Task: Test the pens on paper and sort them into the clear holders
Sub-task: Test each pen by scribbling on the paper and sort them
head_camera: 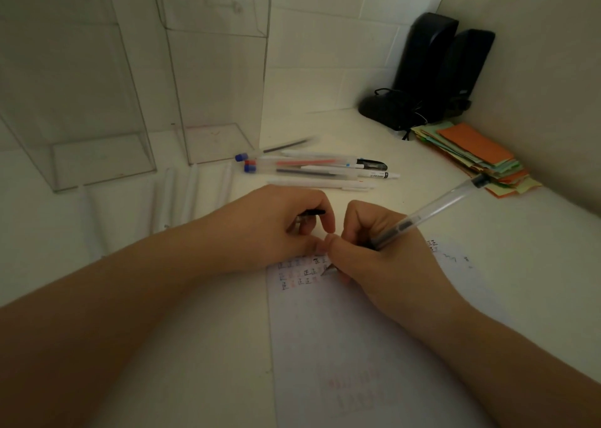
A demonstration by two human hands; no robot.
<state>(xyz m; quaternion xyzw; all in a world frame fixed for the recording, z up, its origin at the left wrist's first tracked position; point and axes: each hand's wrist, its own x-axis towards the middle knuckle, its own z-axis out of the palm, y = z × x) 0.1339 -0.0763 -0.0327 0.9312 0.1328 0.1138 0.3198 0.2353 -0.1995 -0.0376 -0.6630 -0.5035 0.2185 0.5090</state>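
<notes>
Paper (pixel 357 346) lies nearest; on it the right hand (pixel 374 252) pinches a clear pen (pixel 432 208), tip down; beside it, left hand (pixel 276 226) curls round a black cap (pixel 313 213).

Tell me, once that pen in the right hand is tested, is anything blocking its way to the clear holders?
Nothing visible blocks it. The pen in the right hand is on the paper. The clear holders stand back left. The left hand and loose pens lie low on the desk, easy to pass over.

Pens (pixel 317 167) perhaps just right of holders (pixel 156 102)
</notes>
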